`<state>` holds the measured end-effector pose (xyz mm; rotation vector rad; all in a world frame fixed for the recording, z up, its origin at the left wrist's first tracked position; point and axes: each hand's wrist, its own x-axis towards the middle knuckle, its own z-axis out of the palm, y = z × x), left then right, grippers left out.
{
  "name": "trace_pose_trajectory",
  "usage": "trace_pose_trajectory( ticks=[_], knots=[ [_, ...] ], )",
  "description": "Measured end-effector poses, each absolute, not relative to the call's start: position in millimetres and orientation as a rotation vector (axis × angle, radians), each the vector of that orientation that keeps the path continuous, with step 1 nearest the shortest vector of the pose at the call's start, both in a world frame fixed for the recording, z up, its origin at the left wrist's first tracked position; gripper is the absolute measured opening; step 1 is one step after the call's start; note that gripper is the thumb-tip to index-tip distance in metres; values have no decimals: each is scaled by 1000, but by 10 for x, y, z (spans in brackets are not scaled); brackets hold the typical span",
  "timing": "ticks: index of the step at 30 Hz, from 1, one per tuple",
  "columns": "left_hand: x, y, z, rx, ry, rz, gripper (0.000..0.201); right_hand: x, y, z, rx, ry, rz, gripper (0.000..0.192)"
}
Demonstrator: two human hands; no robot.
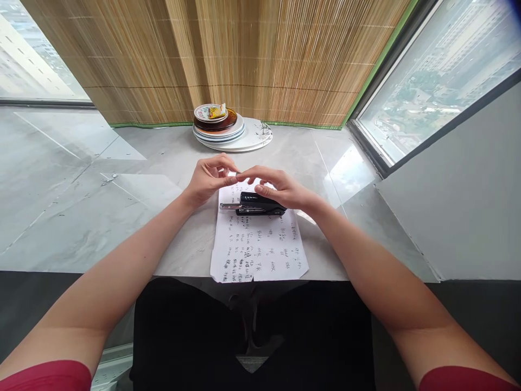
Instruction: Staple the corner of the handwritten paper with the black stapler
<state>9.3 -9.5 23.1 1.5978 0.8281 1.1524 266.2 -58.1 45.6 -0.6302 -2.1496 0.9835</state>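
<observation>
Just above the stapler (260,205), left hand (208,179) and right hand (280,187) meet fingertips

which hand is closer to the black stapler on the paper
Right. The right hand arches directly over the black stapler, its palm side at the stapler's far end. The left hand is up and to the left of it, fingertips meeting the right hand's above the paper.

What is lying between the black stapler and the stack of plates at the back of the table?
In the head view, both hands meet over the paper, just behind the stapler. Beyond them, bare grey table runs to the plates.
</observation>
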Motion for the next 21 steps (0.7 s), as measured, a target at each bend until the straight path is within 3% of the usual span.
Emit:
trace_pose_trajectory(
  ticks=[6, 11, 17, 21],
  knots=[
    [77, -23, 212, 1641, 874, 1244, 37, 2702, -508, 411, -727, -2090, 963, 44],
    [-87, 231, 124, 1716, 1295, 1328, 13, 3142, -202, 256, -1283, -1797, 608, 36],
    [-154, 378, -94, 1936, 1375, 1063, 28, 3533, 42, 31, -1573, -1728, 464, 32],
    [-145, 359, -120, 2045, 1399, 1015, 22, 3510, 56, -15, -1590, -1803, 458, 27]
  ],
)
